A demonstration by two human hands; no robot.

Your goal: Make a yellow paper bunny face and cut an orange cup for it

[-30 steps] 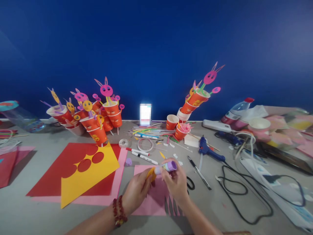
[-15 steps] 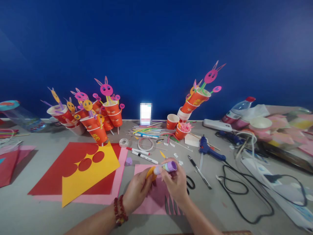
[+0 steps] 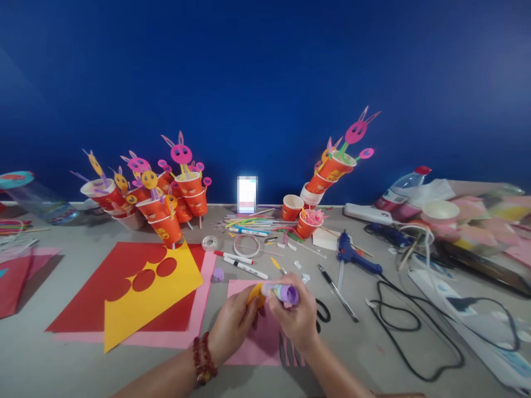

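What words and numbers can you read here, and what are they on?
"Acrylic", it seems, slightly blurred: the white marker with a black end.
Too blurred to read: the yellow lettering on the front red cup.
Too blurred: the bottle's label.
Too small: the print on the glue stick.
Pixelated: the bright screen.

Gray tabletop (image 3: 357,354) with glue gun (image 3: 357,258)

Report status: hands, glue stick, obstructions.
Left hand holds orange piece. Right hand holds glue stick, tip close to piece. Black looped handle beside right hand; pink sheet beneath.
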